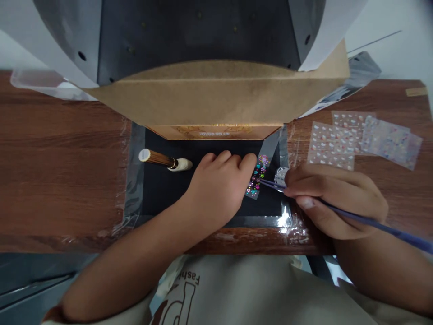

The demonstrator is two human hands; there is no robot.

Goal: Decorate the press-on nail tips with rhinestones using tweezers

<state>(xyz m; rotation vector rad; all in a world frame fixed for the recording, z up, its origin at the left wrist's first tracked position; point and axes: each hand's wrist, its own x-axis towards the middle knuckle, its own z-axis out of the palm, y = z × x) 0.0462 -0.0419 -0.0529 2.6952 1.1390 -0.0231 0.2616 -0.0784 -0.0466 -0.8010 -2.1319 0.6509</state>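
My left hand (223, 187) rests on a black mat (169, 194), its fingers curled under and its thumb hidden. Its index-finger side meets the left edge of a clear strip of colourful flower stickers (260, 169); whatever the fingers hold cannot be seen. Pinched in my right hand (338, 198) are slim purple tweezers (375, 224). Their tips lie at the flowers in the lower half of the strip. Just left of my right fingertips is a small, clear, white-patterned piece (280, 175), partly covered. Left of my left hand is a cream bottle (181, 164) with a brown, wood-look cap (158, 158).
A cardboard box (216, 101) stands along the mat's far edge, beneath a large dark-and-white object (199, 31). Several clear patterned sticker sheets (333, 144) overlap on the wooden table (61, 171) at right. Clear tape (133, 180) borders the mat.
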